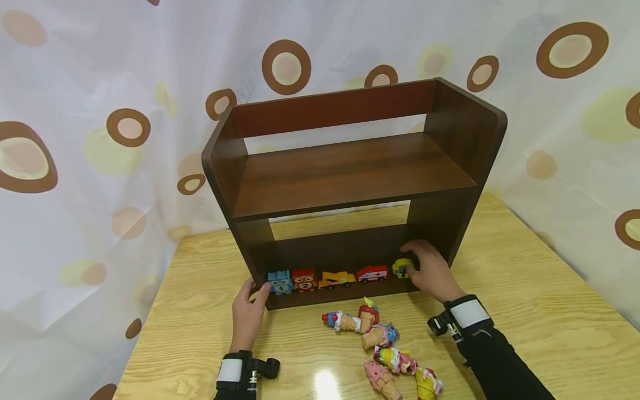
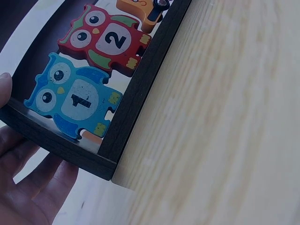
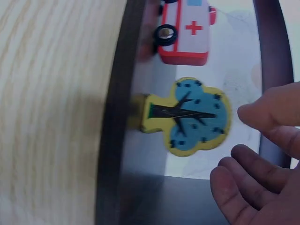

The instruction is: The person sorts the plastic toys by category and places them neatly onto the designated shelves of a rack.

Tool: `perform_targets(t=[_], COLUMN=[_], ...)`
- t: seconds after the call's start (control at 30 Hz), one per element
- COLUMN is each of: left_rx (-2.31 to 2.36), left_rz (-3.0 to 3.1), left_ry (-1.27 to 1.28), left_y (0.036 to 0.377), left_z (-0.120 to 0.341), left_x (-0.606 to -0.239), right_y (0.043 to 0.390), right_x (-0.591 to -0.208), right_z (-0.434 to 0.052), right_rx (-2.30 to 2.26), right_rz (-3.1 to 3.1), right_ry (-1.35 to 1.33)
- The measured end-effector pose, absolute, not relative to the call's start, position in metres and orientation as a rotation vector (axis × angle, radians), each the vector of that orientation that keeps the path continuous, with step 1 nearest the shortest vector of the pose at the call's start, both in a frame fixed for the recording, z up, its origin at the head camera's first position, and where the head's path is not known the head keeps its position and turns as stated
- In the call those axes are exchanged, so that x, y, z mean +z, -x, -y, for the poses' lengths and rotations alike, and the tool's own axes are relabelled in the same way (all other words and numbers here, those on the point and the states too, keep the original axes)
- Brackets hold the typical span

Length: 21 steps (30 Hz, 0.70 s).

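My left hand [image 1: 246, 318] holds the left side panel of a dark brown two-tier wooden shelf [image 1: 350, 172] near its base, thumb inside and fingers outside. Beside that thumb, a blue owl block [image 2: 77, 96] marked 1 stands on the bottom tier. A red owl block [image 2: 105, 40] marked 2, a yellow-orange toy truck [image 1: 337, 279] and a red-and-white toy ambulance [image 1: 372, 273] follow in a row. At the row's right end stands a yellow-edged toy tree [image 3: 194, 117] with a blue crown. Around its crown my right hand [image 3: 262, 183] has its fingers spread, a small gap showing between them.
Several toy ice-cream cones [image 1: 382, 336] lie in a loose group on the wooden table [image 1: 545, 300] before the shelf. The upper tier [image 1: 350, 172] sits above both hands. A patterned sheet [image 1: 125, 66] hangs behind.
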<state>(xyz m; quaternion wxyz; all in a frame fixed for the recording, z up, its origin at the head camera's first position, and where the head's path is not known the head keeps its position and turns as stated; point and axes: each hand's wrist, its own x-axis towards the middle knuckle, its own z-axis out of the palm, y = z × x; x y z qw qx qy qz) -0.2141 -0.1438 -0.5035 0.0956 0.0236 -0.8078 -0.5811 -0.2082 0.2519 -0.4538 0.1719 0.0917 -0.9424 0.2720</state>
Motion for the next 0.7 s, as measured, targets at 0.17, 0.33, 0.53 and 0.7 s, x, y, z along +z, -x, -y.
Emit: perform_targets(t=[0.17, 0.33, 0.53, 0.7], left_rx=[-1.736, -1.743, -1.727, -1.731], left_rz=[2.399, 2.401, 2.406, 2.397], left_ry=[-0.084, -0.089, -0.075, -0.066], left_y=[0.214, 0.214, 0.214, 0.214], left_z=[0.144, 0.144, 0.144, 0.144], left_x=[-0.503, -0.503, -0.502, -0.502], right_y=[0.202, 0.196, 0.187, 0.180], right_x=[-0.445, -0.435, -0.424, -0.415], right_z=[-0.249, -0.244, -0.229, -0.214], right_rx=[0.744, 0.714, 0.684, 0.656], right_rz=[2.642, 2.599, 2.548, 2.535], right_ry=[-0.293, -0.334, -0.443, -0.516])
